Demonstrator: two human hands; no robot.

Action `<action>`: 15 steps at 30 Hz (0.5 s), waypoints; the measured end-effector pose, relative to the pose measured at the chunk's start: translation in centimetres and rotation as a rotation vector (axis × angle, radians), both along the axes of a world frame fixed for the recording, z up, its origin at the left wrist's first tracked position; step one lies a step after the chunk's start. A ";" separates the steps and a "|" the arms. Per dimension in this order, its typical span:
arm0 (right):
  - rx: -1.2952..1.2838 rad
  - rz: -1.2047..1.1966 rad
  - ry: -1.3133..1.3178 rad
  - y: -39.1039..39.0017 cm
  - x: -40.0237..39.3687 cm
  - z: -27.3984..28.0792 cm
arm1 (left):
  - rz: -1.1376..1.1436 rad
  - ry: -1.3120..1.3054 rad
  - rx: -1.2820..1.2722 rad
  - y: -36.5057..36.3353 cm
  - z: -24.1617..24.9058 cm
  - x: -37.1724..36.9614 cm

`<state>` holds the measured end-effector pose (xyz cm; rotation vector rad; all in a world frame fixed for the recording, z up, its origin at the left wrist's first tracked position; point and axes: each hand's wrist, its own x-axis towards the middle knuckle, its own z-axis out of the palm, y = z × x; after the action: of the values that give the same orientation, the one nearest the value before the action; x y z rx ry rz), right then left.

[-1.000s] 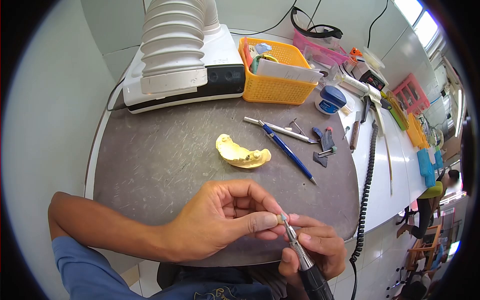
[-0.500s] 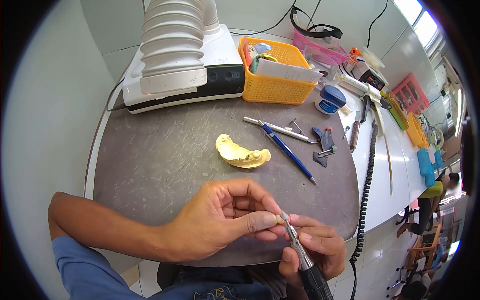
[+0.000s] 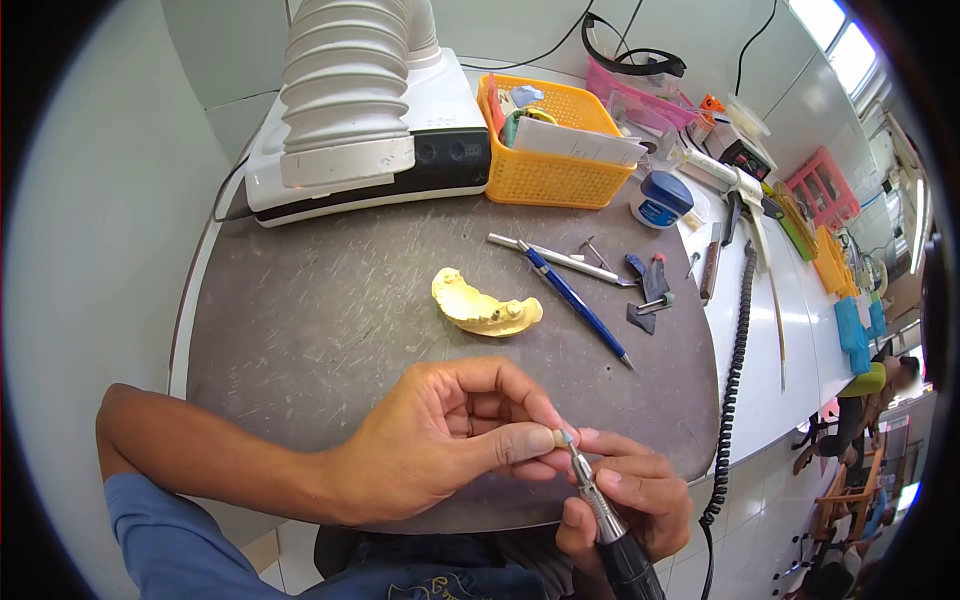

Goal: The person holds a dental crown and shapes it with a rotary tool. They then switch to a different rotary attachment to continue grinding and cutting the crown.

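Handpiece [image 3: 608, 520] nose has shifted slightly down-left since half a second ago, bur [image 3: 567, 437] with it; both hands near enough where they were, items on the board [image 3: 320, 300] unchanged.

Head view: left hand [image 3: 450, 440] pinches a small pale piece [image 3: 558, 438] between thumb and index tips, other fingers curled in behind. Piece is over the near edge of the board, right of centre. Right hand [image 3: 645, 505] has thumb and fingers closed round the handpiece, nose angled up-left; upper fingertip sits just beside the left fingertips. Bur is right at the piece; actual contact too small to confirm.

Beyond the hands, yellow model [image 3: 487, 312] lies on the board. Right of it, blue pen [image 3: 578, 303], top end overlapping a metal tool [image 3: 560, 258]. Further right, dark scraps [image 3: 641, 319] and a green-tipped bit [image 3: 668, 299].

Back of board: white unit [image 3: 445, 152] with hose [image 3: 345, 90] in front, orange basket [image 3: 555, 178] just beside it, then blue-lidded jar [image 3: 660, 200]. Coiled cord [image 3: 735, 370] hangs down past the board's right edge.
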<state>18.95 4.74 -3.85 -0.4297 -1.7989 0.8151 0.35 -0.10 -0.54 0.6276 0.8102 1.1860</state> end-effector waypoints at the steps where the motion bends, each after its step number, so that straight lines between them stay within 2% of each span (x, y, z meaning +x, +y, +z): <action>1: 0.001 0.000 0.000 0.0 0.1 0.0 | 0.000 0.000 0.001 0.0 0.0 0.0; 15: 0.027 -0.010 -0.002 0.0 -0.1 0.0 | 0.017 -0.039 0.006 0.0 0.0 0.2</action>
<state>18.83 4.74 -3.81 -0.4214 -1.8070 0.7828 0.51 -0.11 -0.52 0.6018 0.7800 1.2130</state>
